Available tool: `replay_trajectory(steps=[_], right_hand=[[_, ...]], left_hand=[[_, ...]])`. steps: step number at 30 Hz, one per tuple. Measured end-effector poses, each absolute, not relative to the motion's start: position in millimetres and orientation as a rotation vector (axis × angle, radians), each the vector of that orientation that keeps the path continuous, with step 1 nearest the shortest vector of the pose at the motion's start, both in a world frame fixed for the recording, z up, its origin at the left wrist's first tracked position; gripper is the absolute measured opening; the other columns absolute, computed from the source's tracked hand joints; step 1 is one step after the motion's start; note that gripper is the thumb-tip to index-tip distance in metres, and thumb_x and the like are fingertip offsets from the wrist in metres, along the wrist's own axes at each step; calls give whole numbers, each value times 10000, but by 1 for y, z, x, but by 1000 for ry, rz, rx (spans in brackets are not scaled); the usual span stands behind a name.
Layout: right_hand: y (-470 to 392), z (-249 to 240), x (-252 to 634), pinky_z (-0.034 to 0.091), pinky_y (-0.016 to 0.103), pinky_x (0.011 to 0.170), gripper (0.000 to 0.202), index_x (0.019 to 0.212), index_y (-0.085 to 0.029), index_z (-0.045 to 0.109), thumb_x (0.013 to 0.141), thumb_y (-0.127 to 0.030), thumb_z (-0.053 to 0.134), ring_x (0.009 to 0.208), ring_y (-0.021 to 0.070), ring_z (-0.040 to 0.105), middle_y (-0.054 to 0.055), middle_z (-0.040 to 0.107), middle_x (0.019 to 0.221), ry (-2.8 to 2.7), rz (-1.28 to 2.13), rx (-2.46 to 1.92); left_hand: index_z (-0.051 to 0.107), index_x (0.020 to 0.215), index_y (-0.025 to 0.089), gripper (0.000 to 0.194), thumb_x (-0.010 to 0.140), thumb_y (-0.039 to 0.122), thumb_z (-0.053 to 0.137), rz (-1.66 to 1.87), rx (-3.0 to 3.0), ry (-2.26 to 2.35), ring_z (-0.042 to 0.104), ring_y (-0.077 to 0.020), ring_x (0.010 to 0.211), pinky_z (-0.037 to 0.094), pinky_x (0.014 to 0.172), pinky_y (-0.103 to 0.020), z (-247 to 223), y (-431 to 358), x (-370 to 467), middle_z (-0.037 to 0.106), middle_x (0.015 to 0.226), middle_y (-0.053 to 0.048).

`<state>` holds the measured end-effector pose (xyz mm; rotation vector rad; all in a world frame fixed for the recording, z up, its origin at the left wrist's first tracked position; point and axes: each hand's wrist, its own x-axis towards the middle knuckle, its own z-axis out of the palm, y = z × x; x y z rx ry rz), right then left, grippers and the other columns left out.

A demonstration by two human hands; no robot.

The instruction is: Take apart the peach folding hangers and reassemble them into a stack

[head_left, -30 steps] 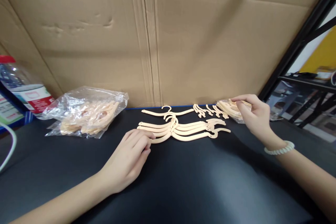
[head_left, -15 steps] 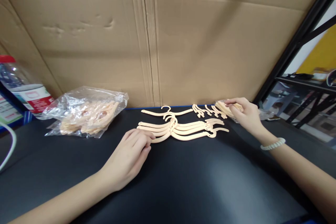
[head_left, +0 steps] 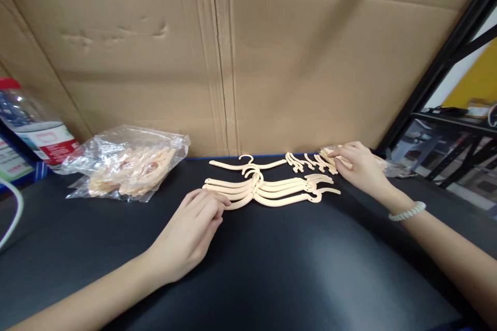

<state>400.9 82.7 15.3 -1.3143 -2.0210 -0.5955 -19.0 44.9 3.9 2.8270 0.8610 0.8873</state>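
Several peach plastic hangers [head_left: 281, 197] lie in an overlapping row on the black table, hooks at the middle. My left hand [head_left: 198, 222] rests at their left ends, fingers curled together over the nearest one; its fingertips are partly hidden. Behind them a single hanger [head_left: 225, 166] lies near the cardboard. Small curved peach pieces [head_left: 310, 162] are lined up to the right. At the far right my right hand [head_left: 359, 165] reaches to an opened plastic bag of peach parts [head_left: 328, 152], thumb and fingers bent on its contents; what they hold is hard to see.
A clear bag of peach parts [head_left: 132, 170] lies at the left, beside a red-capped bottle [head_left: 50, 139] and a white cable [head_left: 15, 212]. Cardboard [head_left: 310, 62] stands behind the table [head_left: 272, 269]. A black metal shelf [head_left: 458, 121] is at the right.
My right hand has shifted slightly and its thumb and fingers have moved down onto the bag's contents. My left hand stays at the hangers. The view has shifted a little.
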Motion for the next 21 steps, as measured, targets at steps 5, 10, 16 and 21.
replay_trajectory(steps=[5,10,16,21], right_hand=[[91,11,412,450,450,849,227,925,-194,676,914,-226,452,937,285,568,84,702,943,-2194,-648,-1357],[95,8,418,392,461,912,254,950,-211,688,932,-196,435,1015,284,561,66,703,1003,-2315,-793,-1378],[95,4,417,310,504,988,233,930,-228,679,918,-168,454,1079,288,548,54,708,1014,-2359,-914,-1343],[96,2,415,318,512,981,236,913,-235,677,918,-163,453,1084,292,544,51,705,1015,-2381,-903,-1338]], left_hand=[[314,788,232,223,877,28,333,904,2822,858,548,-204,1017,353,948,-433,3,45,-19,584,923,-35],[384,845,230,149,905,93,375,883,2856,886,549,-206,993,353,943,-427,4,44,-17,585,927,-34],[403,870,227,129,925,115,371,881,2843,896,553,-204,989,351,953,-421,5,43,-16,599,966,-39],[390,853,225,158,925,90,352,884,2832,896,552,-195,1003,348,961,-429,3,43,-17,595,956,-34]])
